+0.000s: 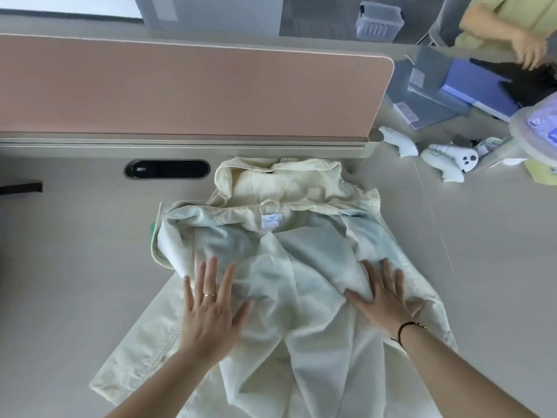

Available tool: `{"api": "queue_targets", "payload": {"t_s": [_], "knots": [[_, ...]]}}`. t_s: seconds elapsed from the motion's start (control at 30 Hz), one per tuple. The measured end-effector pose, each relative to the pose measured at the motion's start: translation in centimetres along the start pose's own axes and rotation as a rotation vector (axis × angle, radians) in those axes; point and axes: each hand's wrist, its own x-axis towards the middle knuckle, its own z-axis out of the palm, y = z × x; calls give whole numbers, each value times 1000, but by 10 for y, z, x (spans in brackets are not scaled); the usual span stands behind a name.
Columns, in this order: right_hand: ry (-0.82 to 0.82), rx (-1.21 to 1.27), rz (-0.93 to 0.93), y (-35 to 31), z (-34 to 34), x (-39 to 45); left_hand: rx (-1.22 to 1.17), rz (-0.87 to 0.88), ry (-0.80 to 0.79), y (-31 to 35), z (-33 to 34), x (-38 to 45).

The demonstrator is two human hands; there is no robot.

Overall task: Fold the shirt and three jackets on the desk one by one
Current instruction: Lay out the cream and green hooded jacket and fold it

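Observation:
A cream hooded jacket [280,245] lies unzipped on the grey desk [75,251], lining up, hood toward the partition, a small label below the collar. My left hand [211,303] lies flat on the left part of the lining, fingers spread and straight. My right hand [384,297] lies flat on the right part, fingers straight, pressing a bunch of folded fabric. Both sleeves are tucked or hidden under the body. No other garments of the task are visible.
A pink partition [187,89] runs along the desk's far edge, with a dark cable slot [167,169] below it. White controllers [446,161], a container and boxes [452,89] sit at the far right, where another person [512,28] handles a dark item.

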Motion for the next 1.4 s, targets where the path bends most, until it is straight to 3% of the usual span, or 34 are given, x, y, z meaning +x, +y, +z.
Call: {"api": "queue_targets", "payload": {"t_s": [0.23, 0.33, 0.43, 0.67, 0.87, 1.0, 1.1, 1.23, 1.33, 1.4], "knots": [[35, -161, -144, 30, -66, 70, -73, -204, -188, -12, 18, -47], [219, -122, -167, 14, -43, 51, -26, -261, -257, -5, 18, -60], [353, -2, -331, -15, 6, -3, -34, -312, -284, 9, 10, -70], [115, -125, -653, -97, 77, -120, -79, -481, -281, -5, -5, -104], [43, -218, -733, -127, 94, -145, -118, -634, -178, -54, -26, -102], [59, -294, -769, -162, 107, -149, -176, -596, -94, -72, -31, -96], [20, -316, -733, -190, 127, -152, -222, -554, -132, -82, -29, -96], [-16, -389, -646, -215, 149, -159, -308, -533, -54, -101, -28, -105], [39, -342, -621, -225, 157, -159, -407, -586, 90, -125, -57, -118], [105, -303, -621, -228, 158, -156, -476, -665, 287, -150, -87, -134]]}}
